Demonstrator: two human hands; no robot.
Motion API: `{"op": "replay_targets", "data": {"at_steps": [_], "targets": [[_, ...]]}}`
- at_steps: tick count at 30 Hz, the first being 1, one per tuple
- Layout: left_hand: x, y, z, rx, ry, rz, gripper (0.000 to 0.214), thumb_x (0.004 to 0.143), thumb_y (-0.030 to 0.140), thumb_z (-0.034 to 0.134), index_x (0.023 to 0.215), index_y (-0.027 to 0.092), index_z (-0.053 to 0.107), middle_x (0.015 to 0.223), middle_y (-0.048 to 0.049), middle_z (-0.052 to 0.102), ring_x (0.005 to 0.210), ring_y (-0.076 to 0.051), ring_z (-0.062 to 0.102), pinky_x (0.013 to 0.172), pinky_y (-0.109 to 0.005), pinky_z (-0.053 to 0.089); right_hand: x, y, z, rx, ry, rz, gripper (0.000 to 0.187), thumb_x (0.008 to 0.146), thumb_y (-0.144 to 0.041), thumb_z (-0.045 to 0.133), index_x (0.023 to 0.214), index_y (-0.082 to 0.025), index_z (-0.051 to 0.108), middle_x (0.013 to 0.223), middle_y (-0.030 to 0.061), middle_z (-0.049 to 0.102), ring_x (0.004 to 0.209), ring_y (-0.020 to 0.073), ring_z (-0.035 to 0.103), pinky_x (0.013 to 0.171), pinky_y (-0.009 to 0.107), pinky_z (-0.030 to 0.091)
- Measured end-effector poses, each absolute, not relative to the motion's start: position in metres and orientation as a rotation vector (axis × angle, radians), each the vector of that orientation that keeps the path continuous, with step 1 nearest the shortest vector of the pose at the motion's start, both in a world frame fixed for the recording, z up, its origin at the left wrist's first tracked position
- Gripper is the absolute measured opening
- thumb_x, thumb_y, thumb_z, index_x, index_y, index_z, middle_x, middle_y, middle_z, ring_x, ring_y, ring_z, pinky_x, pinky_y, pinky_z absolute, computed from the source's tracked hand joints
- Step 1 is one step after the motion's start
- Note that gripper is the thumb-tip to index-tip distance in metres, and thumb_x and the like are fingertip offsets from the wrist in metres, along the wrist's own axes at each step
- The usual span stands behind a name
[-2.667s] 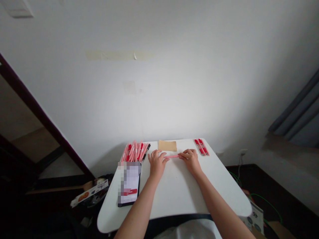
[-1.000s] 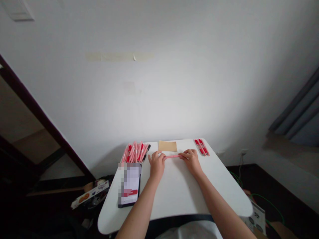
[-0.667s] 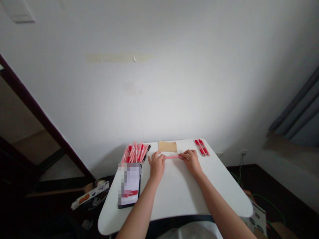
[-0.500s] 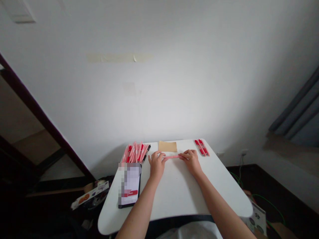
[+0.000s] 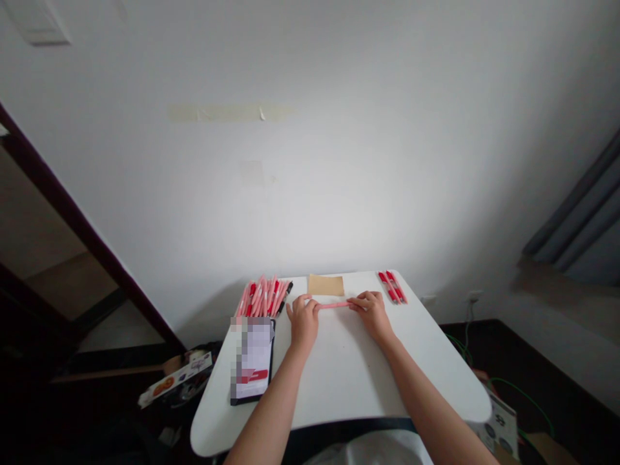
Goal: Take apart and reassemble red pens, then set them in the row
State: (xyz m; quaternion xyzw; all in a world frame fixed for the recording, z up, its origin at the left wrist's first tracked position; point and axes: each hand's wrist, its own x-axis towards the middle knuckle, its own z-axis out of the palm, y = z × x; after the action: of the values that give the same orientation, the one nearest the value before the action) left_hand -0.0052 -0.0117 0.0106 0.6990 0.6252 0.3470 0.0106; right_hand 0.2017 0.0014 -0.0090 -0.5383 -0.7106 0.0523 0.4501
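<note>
When read as a clock face with twelve toward the wall, begins at six with pale cloth, just below the near edge of the white surface. At nine, comes to a phone lying flat, partly pixelated, beside the left forearm and probably set there to stay out from between the hands. Farther in, toward eleven, finds the left hand grasping one end of a pink pen with thumb and fingers; toward one, finds the right hand pinching the other end. Just short of twelve, has that pen stretched crosswise from hand to hand, middle exposed, likely gripped at both ends for steadiness. Cannot tell whether touching the surface or raised slightly above. At ten, beyond the phone, shows a crowded pile of pens, pink and red with some black at its right side, perhaps gathered for easy reach. Near one, well apart from that, shows a few red-and-pink pens laid side by side, seemingly as a separate, tidier group. At twelve, past the held pen, reaches a tan rectangle, paper or card, flat near the far edge. Ends at the wall, with a yellowish strip toward eleven.
</note>
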Motion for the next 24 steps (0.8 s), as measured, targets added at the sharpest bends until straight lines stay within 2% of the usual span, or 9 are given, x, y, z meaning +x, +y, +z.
{"op": "replay_targets", "data": {"at_steps": [7, 18, 24], "targets": [[-0.0057, -0.0094, 0.0077, 2.184, 1.968, 1.093, 0.020, 0.088, 0.022, 0.045, 0.085, 0.022, 0.064, 0.115, -0.0072, 0.060, 0.114, -0.023, 0.051, 0.106, -0.057, 0.026, 0.2035, 0.0038, -0.0128, -1.337, -1.738, 0.142, 0.024, 0.087, -0.039, 0.055, 0.094, -0.028, 0.075, 0.087, 0.0094, 0.064, 0.093, 0.0252, 0.048, 0.083, 0.037, 0.042], [-0.0088, -0.0032, 0.0020, 2.203, 1.977, 1.281, 0.015, 0.084, 0.019, 0.049, 0.081, 0.018, 0.063, 0.107, -0.0088, 0.058, 0.108, -0.024, 0.050, 0.098, -0.044, 0.039, 0.2071, 0.0051, -0.0132, -1.409, -1.658, 0.103, 0.029, 0.088, -0.043, 0.051, 0.093, -0.028, 0.075, 0.086, 0.0086, 0.064, 0.091, 0.0250, 0.046, 0.083, 0.038, 0.039], [-0.0097, -0.0024, 0.0007, 2.163, 2.013, 1.363, 0.016, 0.084, 0.017, 0.048, 0.082, 0.017, 0.063, 0.108, -0.0094, 0.056, 0.108, -0.025, 0.049, 0.099, -0.045, 0.039, 0.2084, 0.0047, -0.0143, -1.429, -1.624, 0.113, 0.031, 0.089, -0.044, 0.049, 0.094, -0.028, 0.075, 0.087, 0.0086, 0.064, 0.093, 0.0262, 0.045, 0.084, 0.039, 0.038]]}}
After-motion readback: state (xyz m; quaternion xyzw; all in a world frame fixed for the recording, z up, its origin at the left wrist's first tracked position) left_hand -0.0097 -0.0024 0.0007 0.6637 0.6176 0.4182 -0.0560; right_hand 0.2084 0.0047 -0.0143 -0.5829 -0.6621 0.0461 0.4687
